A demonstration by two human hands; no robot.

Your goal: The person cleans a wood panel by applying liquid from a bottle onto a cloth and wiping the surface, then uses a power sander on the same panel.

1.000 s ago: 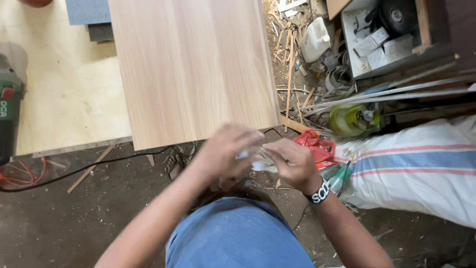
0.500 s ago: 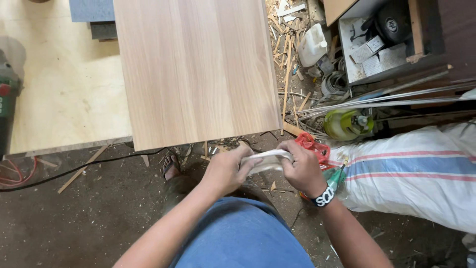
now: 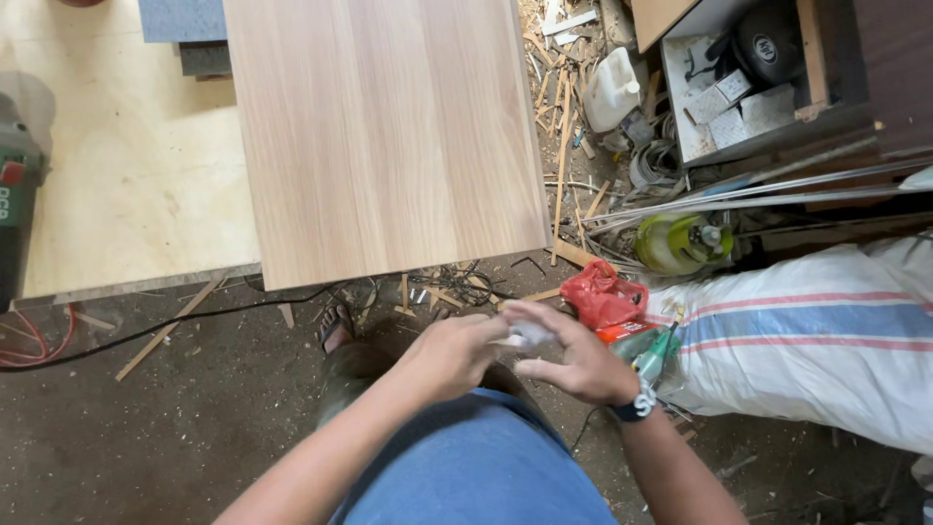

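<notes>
My left hand (image 3: 455,352) and my right hand (image 3: 564,356) meet in front of my waist, below the near edge of a wood-grain laminated board (image 3: 384,136). Between their fingers sits a small crumpled white piece (image 3: 528,334), soft like cloth or paper; what it is cannot be told. Both hands pinch it, the right thumb over its top. A dark watch is on my right wrist. My foot in a sandal (image 3: 335,326) shows under the board's edge.
The board rests on a pale plywood sheet (image 3: 117,175). A green power tool (image 3: 17,194) stands at the left edge. A black cable (image 3: 175,326) crosses the dirt floor. Right: a red bag (image 3: 604,295), a striped white sack (image 3: 816,331), a white jug (image 3: 614,89), wood scraps.
The white piece was stretched out between my hands half a second ago; now it is bunched small between the fingers. The hands sit a little lower and further right.
</notes>
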